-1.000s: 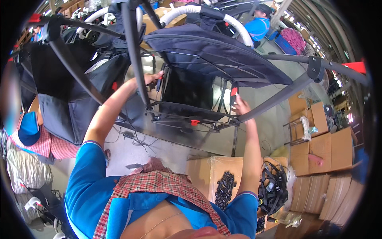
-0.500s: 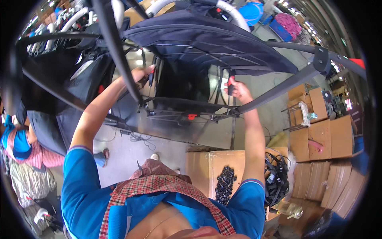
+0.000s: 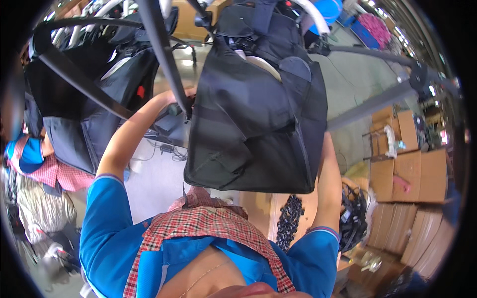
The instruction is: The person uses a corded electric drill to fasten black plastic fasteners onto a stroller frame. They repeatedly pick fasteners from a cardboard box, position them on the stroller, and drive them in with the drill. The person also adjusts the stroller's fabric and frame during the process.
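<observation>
A stroller is held up in front of me, its black fabric seat (image 3: 253, 124) hanging down and filling the middle of the view. My left hand (image 3: 171, 98) is raised and closed on the stroller's dark frame (image 3: 159, 49) beside the fabric's left edge; a frame bar partly covers the fingers. My right forearm (image 3: 329, 179) reaches up along the fabric's right side. The right hand itself is hidden behind the fabric.
Another black stroller (image 3: 99, 119) stands at the left, with a person in a blue and checked top (image 3: 35, 159) beside it. An open carton of small black parts (image 3: 290, 223) lies below. A bundle of black cables (image 3: 353, 218) and stacked cardboard boxes (image 3: 412, 169) are at the right.
The stroller has tipped and swung toward me, so its fabric now hangs down and hides my right hand. My left hand has stayed on the frame.
</observation>
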Action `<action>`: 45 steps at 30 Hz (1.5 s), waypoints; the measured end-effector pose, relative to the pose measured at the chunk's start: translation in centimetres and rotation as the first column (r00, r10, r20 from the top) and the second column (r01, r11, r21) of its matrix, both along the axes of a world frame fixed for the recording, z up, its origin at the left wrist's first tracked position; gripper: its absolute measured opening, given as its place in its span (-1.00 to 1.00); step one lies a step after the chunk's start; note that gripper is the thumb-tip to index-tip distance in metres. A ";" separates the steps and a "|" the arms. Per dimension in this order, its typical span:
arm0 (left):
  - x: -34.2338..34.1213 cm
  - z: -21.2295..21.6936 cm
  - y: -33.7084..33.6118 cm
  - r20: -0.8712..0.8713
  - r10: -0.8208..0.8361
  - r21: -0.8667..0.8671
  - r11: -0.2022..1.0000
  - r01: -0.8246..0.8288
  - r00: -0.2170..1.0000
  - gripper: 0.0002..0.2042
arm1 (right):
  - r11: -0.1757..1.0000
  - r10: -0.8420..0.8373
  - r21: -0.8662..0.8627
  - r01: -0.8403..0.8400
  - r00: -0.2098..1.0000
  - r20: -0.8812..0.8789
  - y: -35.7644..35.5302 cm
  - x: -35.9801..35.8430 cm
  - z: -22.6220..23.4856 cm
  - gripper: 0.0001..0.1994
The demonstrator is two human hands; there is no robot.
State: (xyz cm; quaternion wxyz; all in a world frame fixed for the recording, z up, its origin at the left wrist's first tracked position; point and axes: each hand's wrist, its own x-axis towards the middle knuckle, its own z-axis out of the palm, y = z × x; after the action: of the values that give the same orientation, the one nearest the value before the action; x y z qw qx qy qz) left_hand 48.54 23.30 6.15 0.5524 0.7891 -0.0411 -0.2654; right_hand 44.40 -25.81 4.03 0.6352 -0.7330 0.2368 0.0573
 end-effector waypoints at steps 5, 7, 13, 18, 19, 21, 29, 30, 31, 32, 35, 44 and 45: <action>-8.3 -4.5 7.1 -0.180 0.185 -0.227 0.948 -0.224 0.966 -0.50 | 0.995 -0.019 -0.088 0.035 0.985 0.172 -3.9 -10.1 3.6 -0.51; -15.0 -3.6 4.3 -0.441 0.512 -0.211 0.740 -0.639 0.737 -0.56 | 0.990 -0.073 -0.099 0.099 0.969 0.235 -7.2 -18.0 4.8 -0.57; -22.8 -12.2 5.5 -0.807 -0.198 -0.367 0.906 -0.210 0.556 -0.56 | 0.896 -0.161 -0.406 0.178 0.984 0.075 -9.3 -37.3 -1.6 -0.81; -21.9 -9.0 -6.5 -0.630 -0.544 -0.580 0.804 0.130 0.554 -0.30 | 0.605 -0.184 -0.789 0.113 0.983 -0.001 -4.9 -41.7 -8.3 -0.81; -21.6 -7.6 -8.4 -0.631 -0.596 -0.608 0.777 0.160 0.497 -0.26 | 0.586 -0.152 -0.802 0.112 0.988 0.027 -4.6 -41.5 -8.7 -0.83; -22.0 -4.2 -12.0 -0.584 -0.695 -0.665 0.706 0.244 0.419 -0.20 | 0.548 -0.078 -0.829 0.109 0.994 0.079 -4.1 -41.0 -9.6 -0.87; -26.0 1.4 -18.1 -0.502 -0.753 -0.629 0.656 0.417 0.425 -0.04 | 0.470 -0.086 -0.878 0.091 0.995 0.057 -4.9 -40.9 -13.0 -0.89; -26.4 1.6 -18.5 -0.496 -0.757 -0.630 0.651 0.423 0.425 -0.04 | 0.452 -0.091 -0.881 0.142 0.989 0.113 -4.4 -41.2 -13.1 -0.88; -26.8 1.6 -18.9 -0.484 -0.767 -0.633 0.639 0.437 0.421 -0.04 | 0.435 -0.094 -0.879 0.194 0.981 0.170 -4.1 -41.5 -13.2 -0.87; -27.2 1.6 -19.3 -0.472 -0.778 -0.635 0.627 0.451 0.416 -0.04 | 0.403 -0.093 -0.896 0.186 0.982 0.162 -3.9 -41.6 -13.5 -0.86; -28.1 1.9 -20.2 -0.455 -0.792 -0.611 0.611 0.504 0.407 -0.04 | 0.434 -0.165 -0.878 0.202 0.976 0.142 -3.3 -41.6 -12.6 -0.83; -30.2 2.7 -22.1 -0.420 -0.806 -0.537 0.592 0.601 0.418 -0.03 | 0.756 -0.589 0.523 0.393 0.758 0.281 1.0 -41.4 -6.5 -0.83; -30.4 2.8 -22.3 -0.434 -0.798 -0.523 0.601 0.604 0.419 -0.02 | 0.670 -0.609 0.676 0.306 0.748 0.265 1.6 -41.6 -6.0 -0.83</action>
State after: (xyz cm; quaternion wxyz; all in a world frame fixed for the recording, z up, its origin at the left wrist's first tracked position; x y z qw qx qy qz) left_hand 18.13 1.00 8.91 0.4743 0.4685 -0.2208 -0.7119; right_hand 2.80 -24.16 -2.00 0.8607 -0.4000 0.2272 -0.2179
